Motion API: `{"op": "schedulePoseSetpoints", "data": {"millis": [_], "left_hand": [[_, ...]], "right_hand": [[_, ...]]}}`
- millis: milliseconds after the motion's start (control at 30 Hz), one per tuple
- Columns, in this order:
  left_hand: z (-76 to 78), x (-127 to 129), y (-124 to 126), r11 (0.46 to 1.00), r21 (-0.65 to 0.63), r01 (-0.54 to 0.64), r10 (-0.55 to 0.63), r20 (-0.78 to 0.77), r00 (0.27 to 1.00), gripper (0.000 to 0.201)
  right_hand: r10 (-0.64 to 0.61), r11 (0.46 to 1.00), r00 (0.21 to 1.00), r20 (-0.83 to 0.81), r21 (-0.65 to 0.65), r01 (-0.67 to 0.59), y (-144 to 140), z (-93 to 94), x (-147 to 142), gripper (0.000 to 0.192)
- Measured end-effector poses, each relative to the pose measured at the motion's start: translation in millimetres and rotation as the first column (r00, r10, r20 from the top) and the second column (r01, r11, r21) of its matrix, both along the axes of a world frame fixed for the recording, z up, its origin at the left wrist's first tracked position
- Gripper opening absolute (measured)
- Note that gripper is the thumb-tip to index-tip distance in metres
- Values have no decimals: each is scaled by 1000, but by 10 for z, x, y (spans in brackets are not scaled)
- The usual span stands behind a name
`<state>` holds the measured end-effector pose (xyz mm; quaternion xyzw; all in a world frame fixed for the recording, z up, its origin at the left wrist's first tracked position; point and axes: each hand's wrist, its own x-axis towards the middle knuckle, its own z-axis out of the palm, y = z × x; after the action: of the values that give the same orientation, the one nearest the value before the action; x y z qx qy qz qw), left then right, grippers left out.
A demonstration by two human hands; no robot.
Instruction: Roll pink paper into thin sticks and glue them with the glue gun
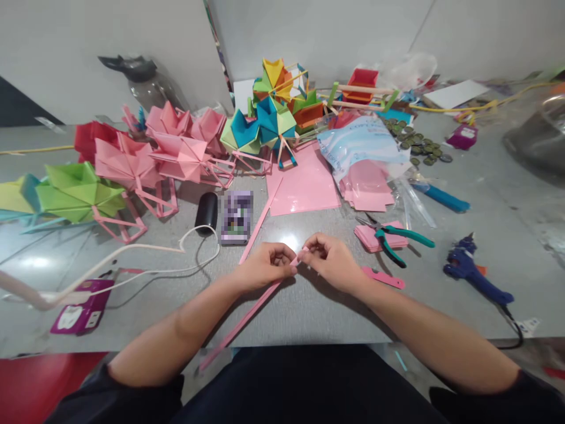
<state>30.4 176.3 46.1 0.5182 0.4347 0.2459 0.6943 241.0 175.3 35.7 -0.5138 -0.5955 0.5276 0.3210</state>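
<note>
My left hand and my right hand meet over the grey table, both pinching the upper end of a long, thin rolled pink paper stick. The stick slants down to the left past the table's front edge toward my lap. A second pink stick lies on the table just beyond my left hand. A small pink paper piece rests right of my right wrist.
Folded paper pinwheels in pink, green and mixed colours line the back. Pink sheets, green-handled pliers, a blue glue gun, a phone, a white cable and coins lie around.
</note>
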Motion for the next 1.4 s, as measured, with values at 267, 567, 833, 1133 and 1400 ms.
{"op": "schedulePoseSetpoints", "data": {"millis": [267, 567, 833, 1133, 1400], "left_hand": [[-28, -12, -35, 991, 97, 87, -85, -21, 996, 32], [-46, -20, -26, 996, 62, 69, -70, 9, 998, 28], [-73, 12, -30, 1000, 25, -16, 15, 42, 999, 33], [-47, -11, -55, 993, 102, 56, -57, 5, 998, 28], [-51, 13, -49, 998, 57, 5, -5, 2, 1000, 26]], "right_hand": [[-1, 1000, 1000, -7, 12, 1, -67, -54, -65, 42], [7, 979, 994, 109, 202, -29, 18, -43, 47, 26], [24, 996, 1000, 15, 88, -25, -7, -48, 12, 35], [56, 998, 998, -15, 1, -56, 21, -69, -10, 31], [79, 978, 990, 114, 185, -99, 23, -55, 46, 29]]}}
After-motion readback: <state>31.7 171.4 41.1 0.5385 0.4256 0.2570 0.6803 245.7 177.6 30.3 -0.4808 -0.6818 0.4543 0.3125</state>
